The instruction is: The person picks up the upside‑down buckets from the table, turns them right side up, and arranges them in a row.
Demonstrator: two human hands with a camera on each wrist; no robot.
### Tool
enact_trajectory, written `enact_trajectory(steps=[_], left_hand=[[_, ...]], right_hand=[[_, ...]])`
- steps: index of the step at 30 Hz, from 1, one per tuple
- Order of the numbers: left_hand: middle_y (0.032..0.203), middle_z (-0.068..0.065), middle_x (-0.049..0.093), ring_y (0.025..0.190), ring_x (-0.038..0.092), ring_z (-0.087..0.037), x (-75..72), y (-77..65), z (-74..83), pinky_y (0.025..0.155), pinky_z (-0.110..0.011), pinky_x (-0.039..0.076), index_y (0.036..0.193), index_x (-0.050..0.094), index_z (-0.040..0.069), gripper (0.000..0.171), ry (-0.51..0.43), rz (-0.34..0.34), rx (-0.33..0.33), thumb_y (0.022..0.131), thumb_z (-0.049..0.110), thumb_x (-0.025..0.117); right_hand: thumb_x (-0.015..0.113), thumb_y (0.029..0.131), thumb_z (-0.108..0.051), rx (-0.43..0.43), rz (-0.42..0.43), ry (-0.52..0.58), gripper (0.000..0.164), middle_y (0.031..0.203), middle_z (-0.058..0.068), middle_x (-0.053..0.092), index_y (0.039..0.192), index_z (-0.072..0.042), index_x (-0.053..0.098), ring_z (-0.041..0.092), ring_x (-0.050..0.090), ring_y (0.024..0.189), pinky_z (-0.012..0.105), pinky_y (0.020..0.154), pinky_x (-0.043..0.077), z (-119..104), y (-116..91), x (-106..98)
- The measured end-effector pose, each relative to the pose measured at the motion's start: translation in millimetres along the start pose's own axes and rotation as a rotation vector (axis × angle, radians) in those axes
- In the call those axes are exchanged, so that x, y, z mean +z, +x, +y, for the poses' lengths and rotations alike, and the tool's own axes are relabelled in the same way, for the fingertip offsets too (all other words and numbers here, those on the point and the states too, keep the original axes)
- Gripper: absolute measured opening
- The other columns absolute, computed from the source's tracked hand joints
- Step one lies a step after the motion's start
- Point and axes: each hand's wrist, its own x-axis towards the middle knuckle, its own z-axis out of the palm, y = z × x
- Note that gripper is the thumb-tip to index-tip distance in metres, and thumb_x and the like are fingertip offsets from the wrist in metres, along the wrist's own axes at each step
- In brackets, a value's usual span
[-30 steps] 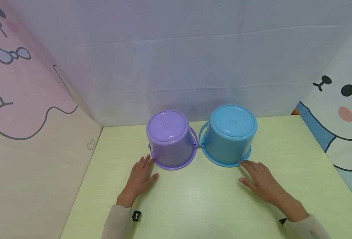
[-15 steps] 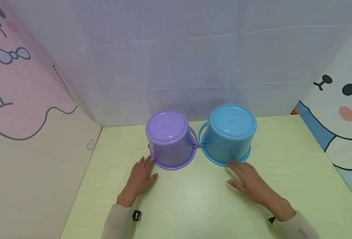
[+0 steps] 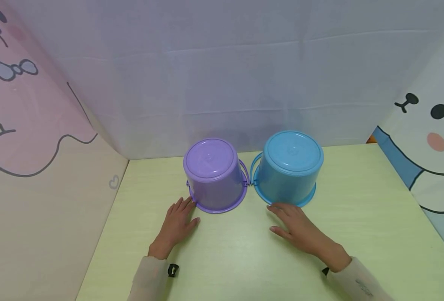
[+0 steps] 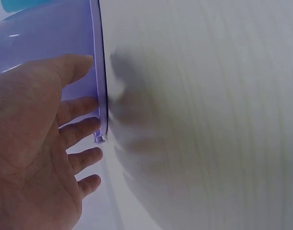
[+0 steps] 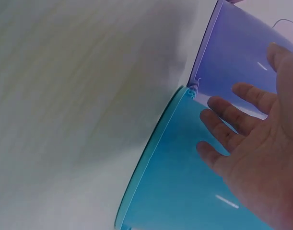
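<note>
Two plastic buckets stand upside down side by side near the back of the table: a purple bucket (image 3: 214, 184) on the left and a blue bucket (image 3: 291, 175) on the right. Their handles (image 3: 245, 171) meet in the gap between them. My left hand (image 3: 175, 223) lies at the purple bucket's near left rim, fingers extended and relaxed, holding nothing; whether the fingertips touch the rim I cannot tell. My right hand (image 3: 298, 228) is in front of the blue bucket's near rim (image 5: 151, 153), fingers spread and gently bent, with nothing in it.
The pale green table (image 3: 229, 263) runs up to a white cloth wall (image 3: 222, 75) behind the buckets. On the left is a panel with a pink cartoon figure (image 3: 37, 104), on the right one with a white cartoon face (image 3: 425, 133).
My right hand has slid left along the front of the blue bucket. The left hand and both buckets have stayed in place.
</note>
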Motion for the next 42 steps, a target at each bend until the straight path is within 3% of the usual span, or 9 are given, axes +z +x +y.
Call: enact_trajectory(steps=[5, 18, 29, 42], left_hand=[[0.157, -0.023, 0.051, 0.147, 0.041, -0.053, 1.3, 0.7, -1.5, 0.118, -0.069, 0.033, 0.147, 0.058, -0.002, 0.056, 0.008, 0.017, 0.011, 0.098, 0.021, 0.075], [0.157, -0.02, 0.052, 0.145, 0.043, -0.053, 1.9, 0.8, -2.1, 0.117, -0.069, 0.034, 0.146, 0.059, -0.001, 0.056, 0.019, 0.044, 0.022, 0.097, 0.021, 0.076], [0.155, -0.019, 0.054, 0.145, 0.044, -0.052, 3.2, 1.2, -1.6, 0.117, -0.069, 0.035, 0.143, 0.061, -0.001, 0.054, 0.039, 0.048, 0.008, 0.097, 0.022, 0.077], [0.155, -0.017, 0.056, 0.143, 0.047, -0.05, 3.2, 1.7, 1.2, 0.114, -0.07, 0.037, 0.141, 0.063, 0.001, 0.05, 0.062, 0.043, -0.004, 0.096, 0.019, 0.075]], right_hand=[[0.075, 0.099, -0.022, -0.005, -0.041, 0.014, 0.052, 0.14, 0.022, 0.061, 0.143, 0.002, 0.059, 0.043, 0.058, 0.129, 0.064, 0.105, 0.048, -6.9, 13.5, 6.0], [0.067, 0.105, -0.027, 0.097, -0.232, 0.07, 0.055, 0.154, 0.024, 0.051, 0.151, 0.0, 0.052, 0.045, 0.046, 0.143, 0.066, 0.117, 0.038, -21.5, 50.1, 22.2], [0.071, 0.103, -0.026, 0.086, -0.269, -0.014, 0.061, 0.156, 0.027, 0.047, 0.152, 0.003, 0.05, 0.048, 0.045, 0.142, 0.065, 0.118, 0.037, -30.4, 73.7, 36.3], [0.07, 0.103, -0.029, 0.09, -0.306, -0.114, 0.062, 0.156, 0.03, 0.046, 0.151, 0.005, 0.05, 0.051, 0.046, 0.14, 0.065, 0.118, 0.037, -34.9, 79.8, 42.8]])
